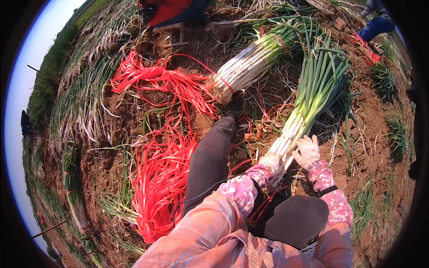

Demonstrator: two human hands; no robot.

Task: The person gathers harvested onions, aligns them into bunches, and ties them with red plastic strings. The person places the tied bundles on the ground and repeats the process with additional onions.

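A loose bundle of long green onions (pixel 303 115) lies in front of me, its white stalks towards my body and its green leaves pointing away. My left hand (pixel 270 161), in a pale work glove, rests against the left side of the white stalks near the roots; its fingers are partly hidden. On the right side of the stalks, my right hand (pixel 306 151), gloved too, has its fingers spread at their edge. Beyond my left foot lies another onion bundle (pixel 251 67), bound with red plastic strips. A red strip (pixel 242 164) runs by my left wrist.
Piles of red plastic strips (pixel 162 181) lie left of my leg. Loose green onions (pixel 88 80) spread over the soil further left, near a tied bundle (pixel 74 194). A small wooden stool (pixel 176 35) stands under a person in red at the top; another person (pixel 377 25) is upper right.
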